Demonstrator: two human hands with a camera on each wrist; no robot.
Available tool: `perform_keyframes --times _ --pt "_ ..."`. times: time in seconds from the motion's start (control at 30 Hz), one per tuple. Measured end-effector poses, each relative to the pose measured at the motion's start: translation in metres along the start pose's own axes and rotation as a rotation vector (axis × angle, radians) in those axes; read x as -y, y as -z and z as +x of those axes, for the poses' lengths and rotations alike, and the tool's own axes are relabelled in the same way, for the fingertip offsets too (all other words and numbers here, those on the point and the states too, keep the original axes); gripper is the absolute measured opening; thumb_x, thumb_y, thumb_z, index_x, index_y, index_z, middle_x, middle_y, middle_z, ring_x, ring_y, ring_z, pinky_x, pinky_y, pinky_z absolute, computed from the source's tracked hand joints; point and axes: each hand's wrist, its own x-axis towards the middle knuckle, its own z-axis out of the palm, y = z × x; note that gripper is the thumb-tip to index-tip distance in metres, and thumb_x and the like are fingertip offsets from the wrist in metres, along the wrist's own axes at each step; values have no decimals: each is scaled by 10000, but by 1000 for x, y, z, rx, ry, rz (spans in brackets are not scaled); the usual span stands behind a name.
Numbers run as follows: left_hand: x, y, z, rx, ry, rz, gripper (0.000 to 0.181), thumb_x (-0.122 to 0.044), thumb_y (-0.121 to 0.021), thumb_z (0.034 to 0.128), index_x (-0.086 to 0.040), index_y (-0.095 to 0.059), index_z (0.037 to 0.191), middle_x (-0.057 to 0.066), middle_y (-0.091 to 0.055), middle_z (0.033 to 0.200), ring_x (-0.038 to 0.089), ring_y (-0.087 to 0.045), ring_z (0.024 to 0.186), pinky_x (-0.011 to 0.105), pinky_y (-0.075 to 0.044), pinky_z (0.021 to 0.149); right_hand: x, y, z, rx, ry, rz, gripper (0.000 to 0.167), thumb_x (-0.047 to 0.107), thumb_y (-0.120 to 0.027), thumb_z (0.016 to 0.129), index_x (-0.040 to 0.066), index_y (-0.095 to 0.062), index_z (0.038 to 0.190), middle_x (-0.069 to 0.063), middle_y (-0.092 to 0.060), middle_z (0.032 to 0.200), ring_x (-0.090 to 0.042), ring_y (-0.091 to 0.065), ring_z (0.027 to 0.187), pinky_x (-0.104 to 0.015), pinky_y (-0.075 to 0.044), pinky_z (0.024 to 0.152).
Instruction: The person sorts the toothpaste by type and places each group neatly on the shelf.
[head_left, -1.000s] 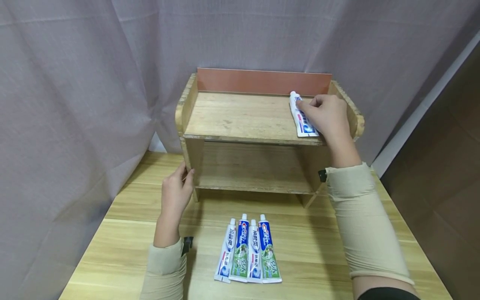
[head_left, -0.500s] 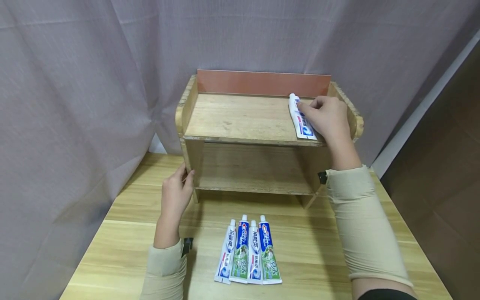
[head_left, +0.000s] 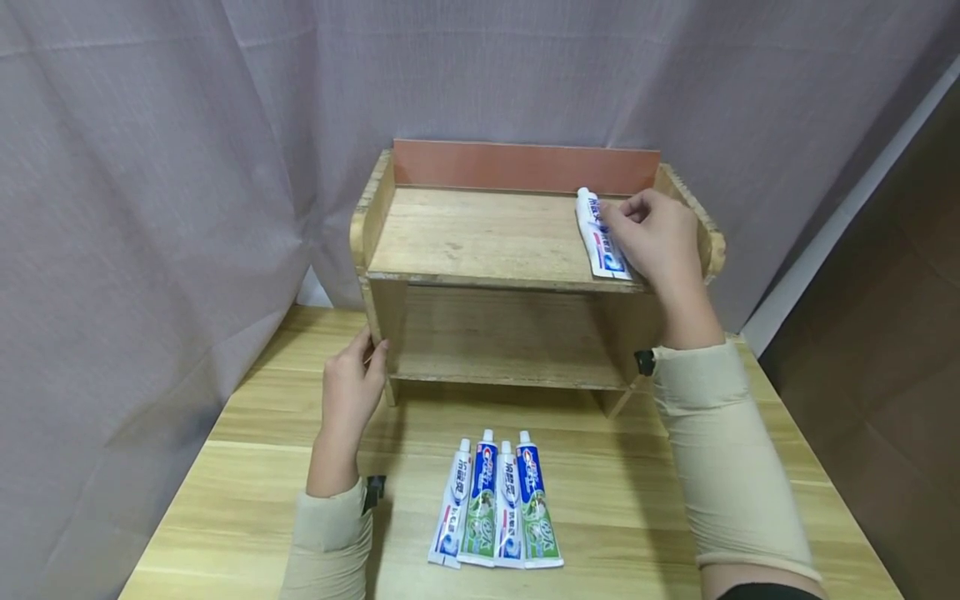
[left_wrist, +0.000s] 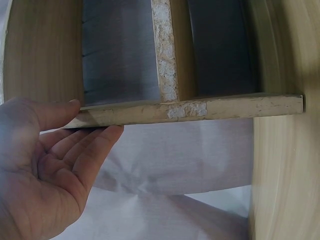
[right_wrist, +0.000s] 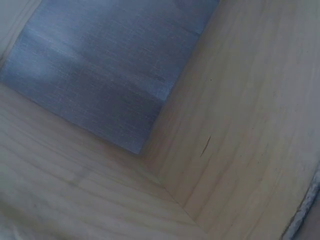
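A white toothpaste tube [head_left: 600, 242] lies on the top board of the wooden shelf [head_left: 480, 233], toward its right end, cap to the back. My right hand [head_left: 656, 233] is bent over the tube's right edge, thumb and fingertips pinching it; the fingers partly hide it. My left hand [head_left: 351, 387] holds the front edge of the shelf's left side panel. In the left wrist view, the thumb of my left hand [left_wrist: 60, 155] lies on one face of that panel [left_wrist: 240, 107] and the fingers on the other. The right wrist view shows bare wood [right_wrist: 240, 110], without my hand.
Several toothpaste tubes, white ones [head_left: 452, 508] and blue-green ones [head_left: 535, 500], lie side by side on the wooden table [head_left: 225, 500] in front of the shelf. A reddish strip [head_left: 525, 167] stands along the shelf's back. Grey cloth [head_left: 187, 167] hangs behind.
The tube on the top board has shifted slightly left and toward the front. My right hand's fingertips have since moved slightly right over it. My left hand keeps its hold.
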Motion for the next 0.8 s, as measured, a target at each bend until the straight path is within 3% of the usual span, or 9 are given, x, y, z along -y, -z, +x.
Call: perform_keyframes --times 0.3,0.8 --pt "1 1 0 -8 10 9 326 -123 -654 986 -25 -655 1297 221 -703 1155 357 -711 1026 396 -635 814 0 -5 -9 -115 62 45 433 502 -588 932 78 -674 937 -63 -626 851 -184 -518 780 -267 -380 627" --pt "2 -1 1 -11 -2 6 318 -135 -651 991 -22 -659 1287 220 -705 1151 345 -713 1023 384 -635 814 -1 -4 -16 -133 39 55 466 533 -562 944 78 -664 937 -64 -613 855 -188 -506 780 -276 -374 626"
